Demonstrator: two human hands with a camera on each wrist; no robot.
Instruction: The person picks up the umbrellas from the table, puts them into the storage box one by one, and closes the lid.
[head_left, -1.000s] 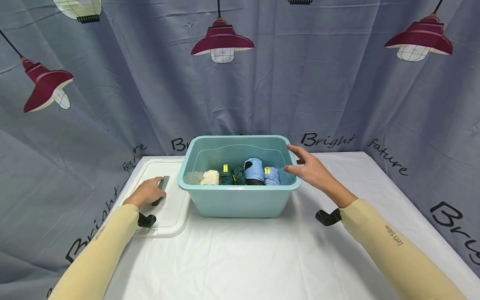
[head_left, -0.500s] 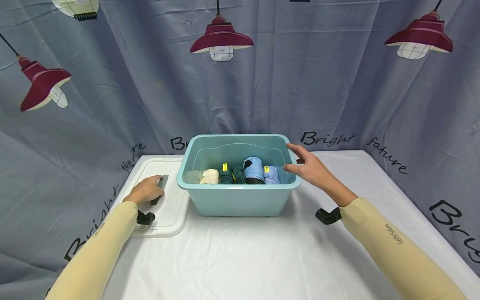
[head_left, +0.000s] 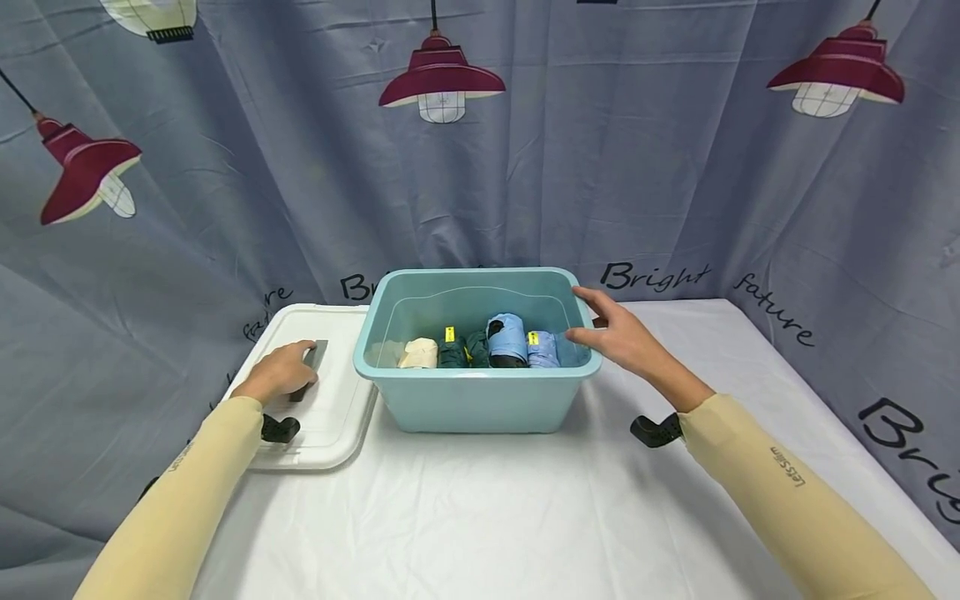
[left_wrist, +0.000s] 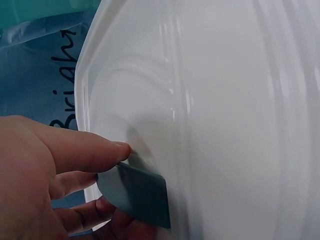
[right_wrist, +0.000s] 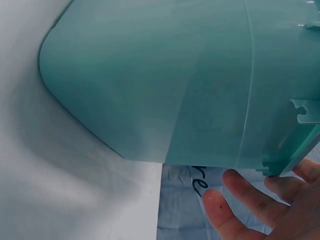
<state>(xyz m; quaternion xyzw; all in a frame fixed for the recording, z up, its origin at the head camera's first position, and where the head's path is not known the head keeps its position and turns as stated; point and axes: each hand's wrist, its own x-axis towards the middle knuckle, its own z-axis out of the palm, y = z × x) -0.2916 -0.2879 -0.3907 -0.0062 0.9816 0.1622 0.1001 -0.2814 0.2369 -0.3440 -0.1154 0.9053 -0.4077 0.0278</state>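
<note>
My left hand [head_left: 277, 372] grips the grey handle [head_left: 318, 355] of a white lid [head_left: 341, 404], left of a light-blue storage bin [head_left: 480, 404]. In the left wrist view the thumb lies over the flat handle [left_wrist: 144, 194] and the other fingers curl beneath it. My right hand [head_left: 621, 333] rests at the bin's right rim, thumb and index finger spread apart along it. Seen from the right wrist, the nearer fingers [right_wrist: 250, 197] are extended outside the bin wall [right_wrist: 150, 75]. Rolled bundles stand in the bin: one cream [head_left: 418, 354], dark green ones [head_left: 453, 353] and blue ones [head_left: 507, 337].
A white cloth [head_left: 487, 517] covers the table under the bin and lid. Behind and at both sides hangs a grey-blue curtain [head_left: 637, 167] printed with red lamps and lettering. The lid's right edge lies close beside the bin.
My left hand has moved left and slightly up with the lid in its grip, and the lid has shifted the same way. The right hand and the bin stay put.
</note>
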